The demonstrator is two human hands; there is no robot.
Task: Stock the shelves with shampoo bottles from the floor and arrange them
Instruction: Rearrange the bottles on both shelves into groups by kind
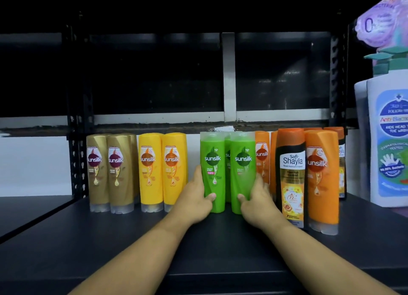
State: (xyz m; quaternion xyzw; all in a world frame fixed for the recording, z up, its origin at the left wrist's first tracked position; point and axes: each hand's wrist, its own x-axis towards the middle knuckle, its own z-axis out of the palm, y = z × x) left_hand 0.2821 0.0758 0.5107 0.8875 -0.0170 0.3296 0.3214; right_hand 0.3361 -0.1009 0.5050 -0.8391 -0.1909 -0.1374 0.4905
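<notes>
The dark shelf bears a colour-sorted row of gold bottles, yellow bottles and orange bottles. The green ones stand upright between yellow and orange. The left hand grips the left green bottle low down, and the right hand grips the right green bottle. It seems best to close the pair together, bases flat, labels forward, fronts level with the neighbours.

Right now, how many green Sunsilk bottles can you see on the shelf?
3. At the front, the left grip holds the left green bottle and the right grip the right green bottle. A third green bottle shows behind, between them. More may be hidden.
</notes>
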